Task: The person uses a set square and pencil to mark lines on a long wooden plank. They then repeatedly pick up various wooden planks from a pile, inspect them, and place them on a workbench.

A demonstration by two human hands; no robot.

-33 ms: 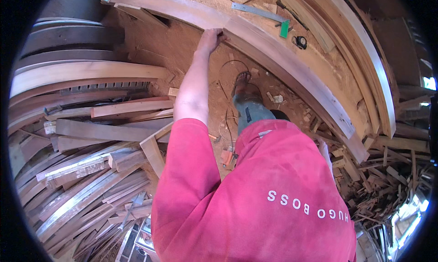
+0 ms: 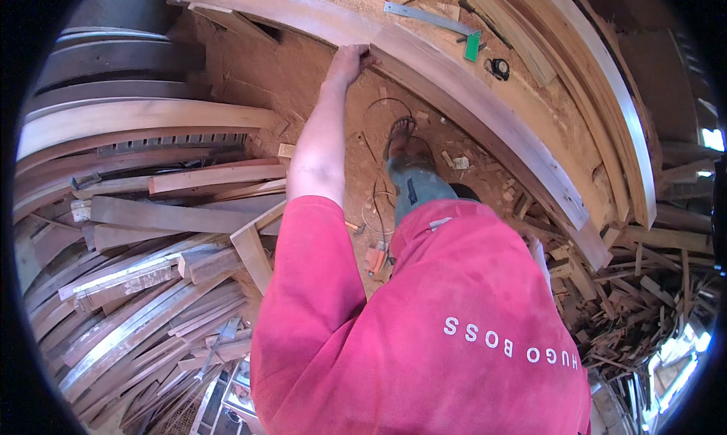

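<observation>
One hand [image 2: 350, 61], at twelve o'clock, seemingly curled over long plank [image 2: 485, 109]; could slip off sawdusty edge; other hand unseen.

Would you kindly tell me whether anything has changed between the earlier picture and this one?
Nothing has visibly changed. The left hand still rests on the edge of the long wooden plank, arm stretched out, and the metal ruler and tape measure lie where they were. The right hand is out of sight.
</observation>
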